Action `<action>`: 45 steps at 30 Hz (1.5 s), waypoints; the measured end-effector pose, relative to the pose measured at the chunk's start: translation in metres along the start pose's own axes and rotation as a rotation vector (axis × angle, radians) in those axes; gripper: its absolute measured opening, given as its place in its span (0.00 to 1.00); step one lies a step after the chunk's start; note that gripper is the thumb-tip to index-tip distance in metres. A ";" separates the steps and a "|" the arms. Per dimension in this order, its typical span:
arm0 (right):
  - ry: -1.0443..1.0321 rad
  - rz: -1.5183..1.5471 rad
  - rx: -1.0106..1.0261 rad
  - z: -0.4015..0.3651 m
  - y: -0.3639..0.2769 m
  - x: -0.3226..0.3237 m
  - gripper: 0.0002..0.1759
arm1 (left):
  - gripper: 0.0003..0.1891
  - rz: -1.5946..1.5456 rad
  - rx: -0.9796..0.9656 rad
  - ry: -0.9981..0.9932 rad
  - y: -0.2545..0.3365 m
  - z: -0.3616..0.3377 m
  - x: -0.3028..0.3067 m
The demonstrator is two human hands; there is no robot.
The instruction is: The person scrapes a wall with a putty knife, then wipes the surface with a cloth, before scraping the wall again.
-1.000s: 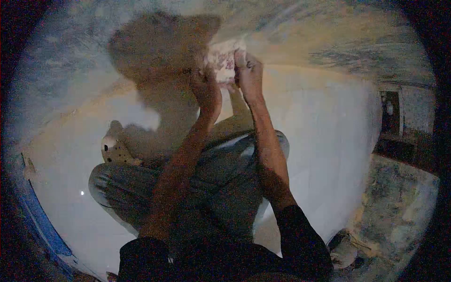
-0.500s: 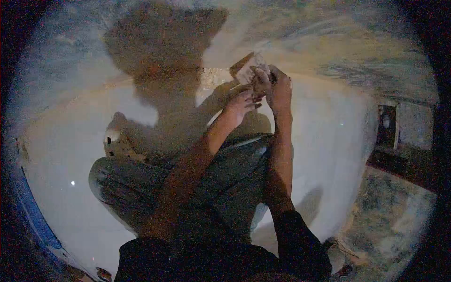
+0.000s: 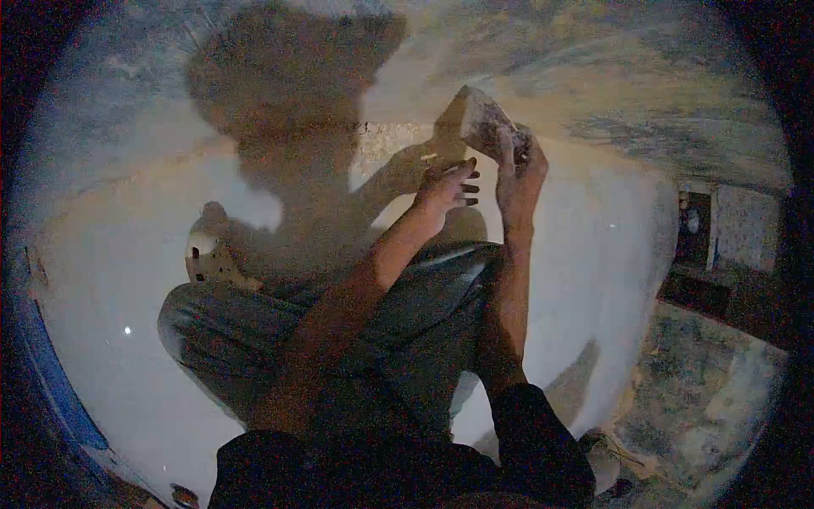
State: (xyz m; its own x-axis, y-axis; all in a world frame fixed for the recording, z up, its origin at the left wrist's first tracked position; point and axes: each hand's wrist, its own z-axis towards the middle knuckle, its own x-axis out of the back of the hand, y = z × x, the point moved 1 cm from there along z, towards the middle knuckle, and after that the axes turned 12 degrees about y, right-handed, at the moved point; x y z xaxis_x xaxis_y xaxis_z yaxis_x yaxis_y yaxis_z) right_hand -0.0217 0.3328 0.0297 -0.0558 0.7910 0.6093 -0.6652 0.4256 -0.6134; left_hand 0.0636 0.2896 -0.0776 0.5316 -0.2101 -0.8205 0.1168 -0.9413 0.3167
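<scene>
A pale block-like object [image 3: 489, 119] with dark smudges is raised in front of the wall, above the white floor. My right hand [image 3: 521, 174] is closed round its lower right side. Below and to the left of the block, my left hand [image 3: 444, 188] has its fingers apart, their tips dark. It is not touching the block. Nothing can be made out in its palm.
My crossed legs [image 3: 339, 339] rest on the white floor [image 3: 585, 254]. A pale shoe-like object with dark holes [image 3: 208, 254] lies beyond my left knee. A rough patch [image 3: 386, 148] shows at the wall's base. A dark doorway [image 3: 695, 225] stands at the right.
My left hand has come away from the block. My right hand has moved slightly right with it, and the block has turned.
</scene>
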 end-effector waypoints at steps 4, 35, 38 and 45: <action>-0.011 -0.234 0.300 0.014 0.016 0.012 0.14 | 0.26 0.226 -0.052 0.107 0.014 -0.020 -0.006; 0.242 0.040 0.065 -0.014 0.005 -0.038 0.16 | 0.17 2.081 -0.709 -0.049 0.006 -0.063 0.080; 0.240 0.075 -0.030 -0.014 0.014 -0.045 0.14 | 0.17 2.121 -0.664 -0.133 0.003 -0.057 0.078; 0.170 0.206 -0.125 -0.009 -0.010 -0.040 0.10 | 0.17 2.040 -0.388 -0.101 0.026 -0.076 0.051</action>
State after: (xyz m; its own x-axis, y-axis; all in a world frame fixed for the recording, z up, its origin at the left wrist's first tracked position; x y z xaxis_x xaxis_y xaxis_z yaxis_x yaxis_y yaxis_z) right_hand -0.0065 0.3011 0.0068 -0.0480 0.9242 0.3789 -0.5550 0.2907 -0.7794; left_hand 0.1575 0.2745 -0.0752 0.0636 -0.6677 0.7417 -0.3085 0.6936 0.6509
